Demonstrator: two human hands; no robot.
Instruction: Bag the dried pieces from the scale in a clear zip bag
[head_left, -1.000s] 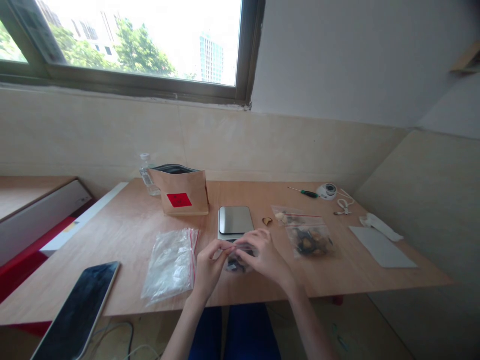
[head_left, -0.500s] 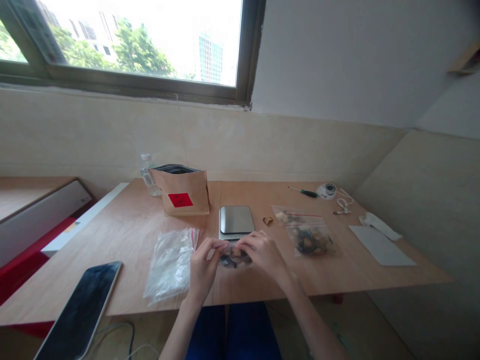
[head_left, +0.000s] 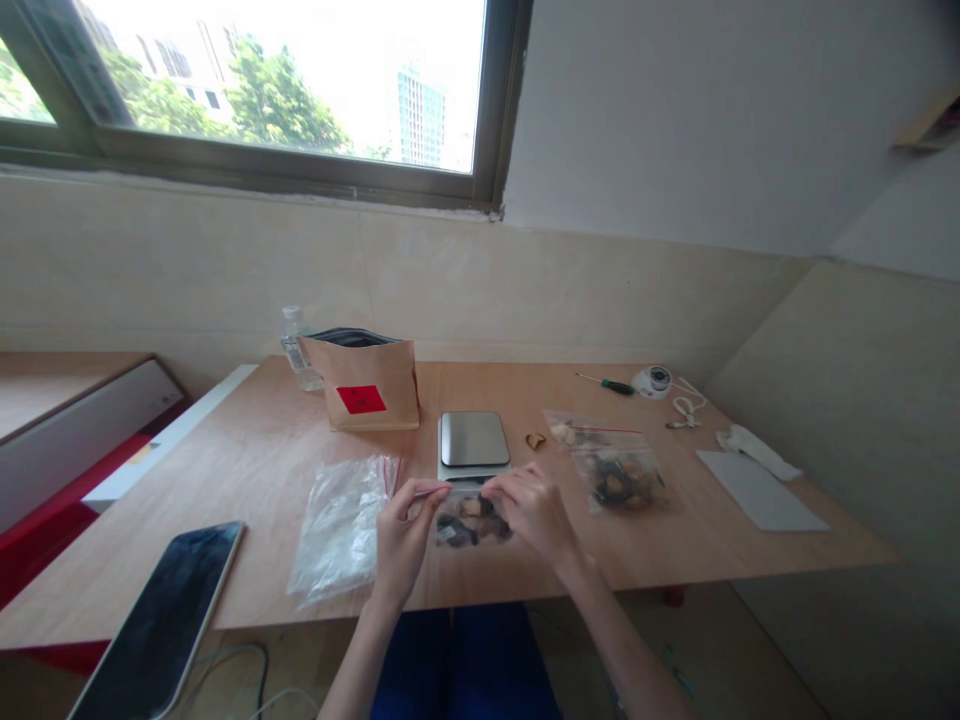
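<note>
Between my hands is a clear zip bag [head_left: 472,525] with dark and tan dried pieces in it, near the table's front edge. My left hand [head_left: 409,520] pinches the bag's top edge at its left end. At the right end of that edge, my right hand [head_left: 534,505] grips it between thumb and fingers. Just behind the bag sits a small digital scale [head_left: 474,440] with a bare metal plate. One curled brown dried piece [head_left: 535,440] lies to the right of the scale. Left of my left hand lies a stack of clear zip bags [head_left: 337,530].
Filled zip bags [head_left: 619,480] lie on the right. A brown paper pouch [head_left: 375,375] stands open at the back left by a plastic bottle [head_left: 298,350]. A tablet [head_left: 165,610] overhangs the front left edge. A screwdriver [head_left: 616,386], white camera [head_left: 654,381] and white paper [head_left: 761,490] lie farther right.
My hands have moved slightly apart along the bag's top edge, the right one outward to the right. More of the bag and its contents shows between them.
</note>
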